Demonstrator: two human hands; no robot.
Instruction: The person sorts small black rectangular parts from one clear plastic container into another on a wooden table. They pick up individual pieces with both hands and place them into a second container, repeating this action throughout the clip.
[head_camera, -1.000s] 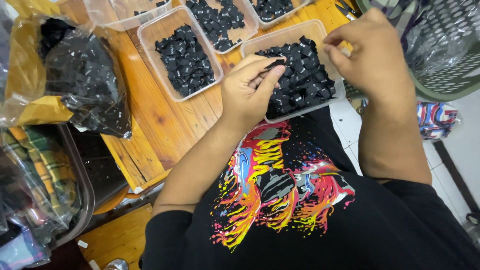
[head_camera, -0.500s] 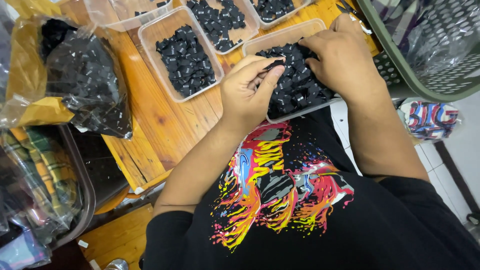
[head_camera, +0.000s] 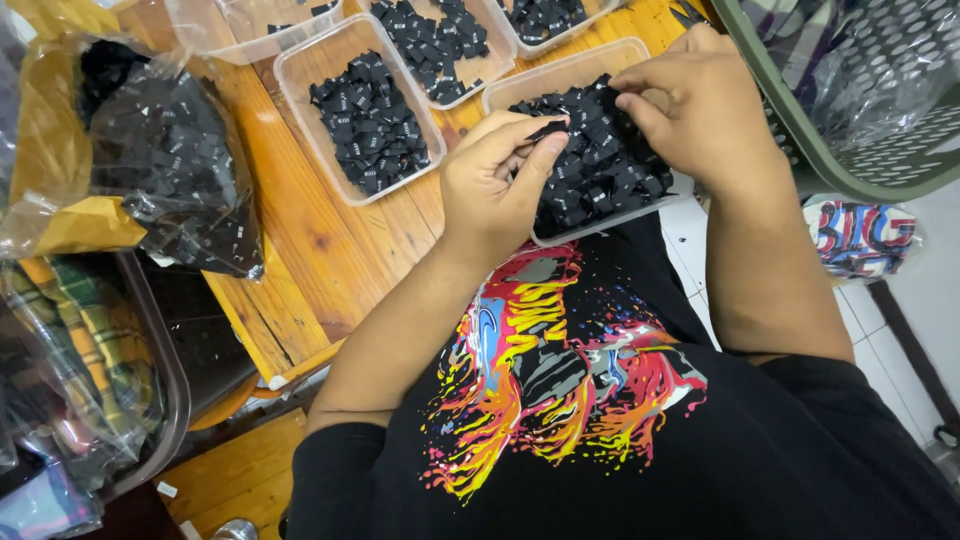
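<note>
At the far left of the frame a clear plastic bag (head_camera: 160, 160) stuffed with small black labels lies on the wooden table (head_camera: 300, 250), and below it, at the lower left, a dark tub (head_camera: 150, 400) holds folded checked cloth in plastic wrap. Moving right, three clear plastic trays (head_camera: 365, 115) sit along the top of the frame, each holding black labels, with a fourth tray at the upper left nearly bare. Just right of centre, your left hand (head_camera: 490, 185) rests at the near left edge of the nearest tray (head_camera: 600, 70), its fingers curled in and a single small black label (head_camera: 545, 130) pinched between thumb and forefinger, above the tray's heap. That heap of black labels (head_camera: 600, 170) fills the tray, which overhangs the table's edge towards your chest. Your right hand (head_camera: 700, 110) lies over the right side of the same tray, fingers bent down into the pile and the thumb pressed against the labels; you cannot tell whether it has hold of one. At the upper right a green slatted basket (head_camera: 800, 130) holds wrapped cloth, just beside your right wrist.
</note>
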